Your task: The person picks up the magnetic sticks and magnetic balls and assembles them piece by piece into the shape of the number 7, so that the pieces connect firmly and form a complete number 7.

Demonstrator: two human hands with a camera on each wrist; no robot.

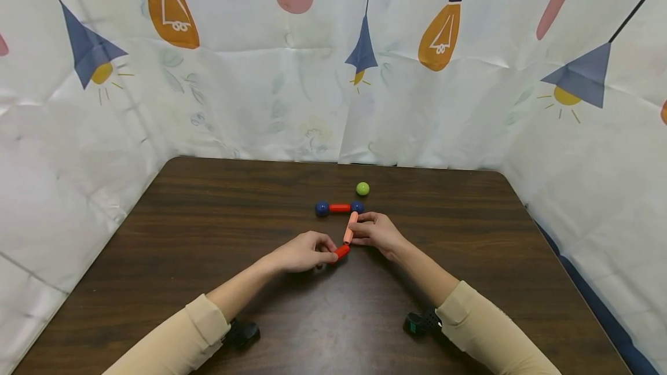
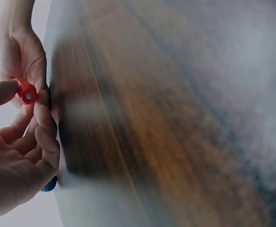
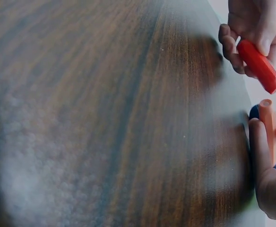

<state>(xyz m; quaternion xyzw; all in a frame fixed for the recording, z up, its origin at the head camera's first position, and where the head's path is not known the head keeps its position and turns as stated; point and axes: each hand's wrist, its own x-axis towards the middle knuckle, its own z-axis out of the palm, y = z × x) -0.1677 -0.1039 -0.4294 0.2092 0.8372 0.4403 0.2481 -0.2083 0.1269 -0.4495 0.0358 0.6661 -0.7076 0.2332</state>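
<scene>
As we look from the head, the left hand (image 1: 304, 252) pinches a red faceted rod (image 1: 342, 251), the right hand (image 1: 381, 234) a salmon-pink faceted rod (image 1: 350, 229), over a brown wood-grain table (image 1: 219, 213). From the right wrist, we see the rods just apart.

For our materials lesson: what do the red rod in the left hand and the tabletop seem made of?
Held red rod: probably plastic, smooth with even colour and sheen; its pale end spot may be metal.
Tabletop: wood or wood-look laminate, satiny, showing grain and glare.
</scene>
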